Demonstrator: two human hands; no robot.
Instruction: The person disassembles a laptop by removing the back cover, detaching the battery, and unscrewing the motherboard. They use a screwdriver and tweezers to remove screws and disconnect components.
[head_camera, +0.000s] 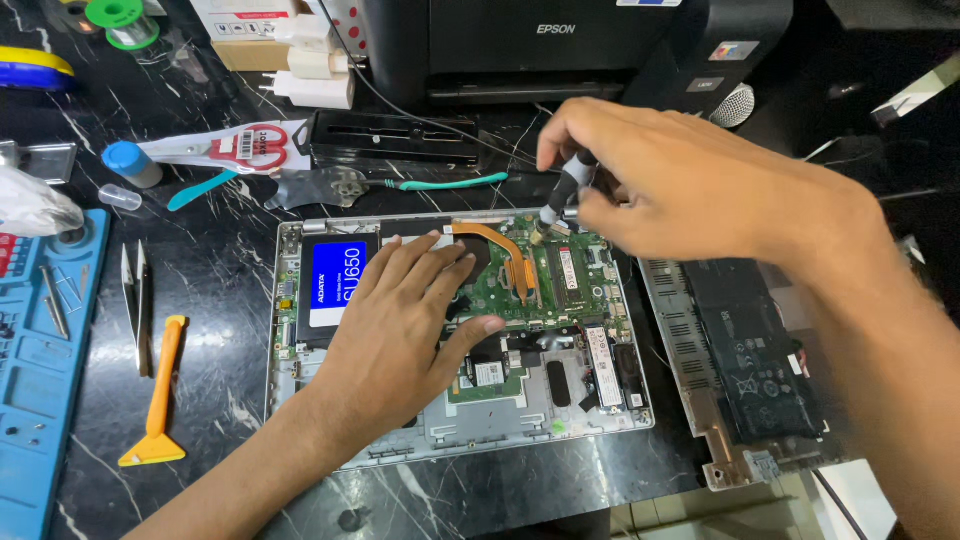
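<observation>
Our left hand (400, 330) lies flat on the laptop (450, 330), our right hand (680, 185) pinching a screwdriver (562, 195) that may, seemingly, slip onto the board.

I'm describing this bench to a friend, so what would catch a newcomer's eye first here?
First, the opened laptop at the centre of the black marble table, its green board and copper heat pipe bare. The left hand lies flat on it, while the right hand holds a screwdriver tip-down at the board's upper edge. The orange pry tool on the left also stands out.
</observation>
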